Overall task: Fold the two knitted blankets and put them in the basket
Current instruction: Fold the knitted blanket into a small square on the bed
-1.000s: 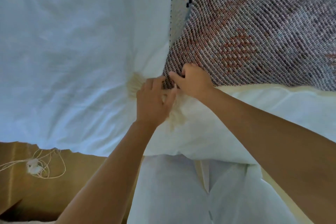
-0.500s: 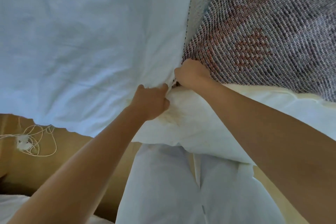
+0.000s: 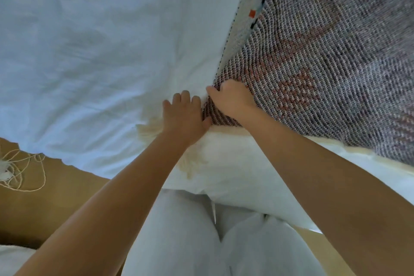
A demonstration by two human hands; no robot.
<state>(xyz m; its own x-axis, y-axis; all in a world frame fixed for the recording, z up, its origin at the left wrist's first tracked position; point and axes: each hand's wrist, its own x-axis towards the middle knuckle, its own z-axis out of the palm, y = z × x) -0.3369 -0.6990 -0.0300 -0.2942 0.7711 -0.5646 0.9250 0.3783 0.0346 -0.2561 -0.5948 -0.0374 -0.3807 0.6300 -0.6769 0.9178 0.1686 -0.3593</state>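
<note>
Fingers [image 3: 215,91] of the right hand [image 3: 233,99] pinch the knitted blanket [image 3: 318,60].

Soft cool daylight, no glare, faint shadows, slight blur all over, wide-angle stretch at edges.

The knitted blanket [image 3: 324,63] runs off the top and right edges — the right hand [image 3: 230,98] has its fingertips buried in the blanket's corner.

No legible text, label, brand, number or sign anywhere in view.
</note>
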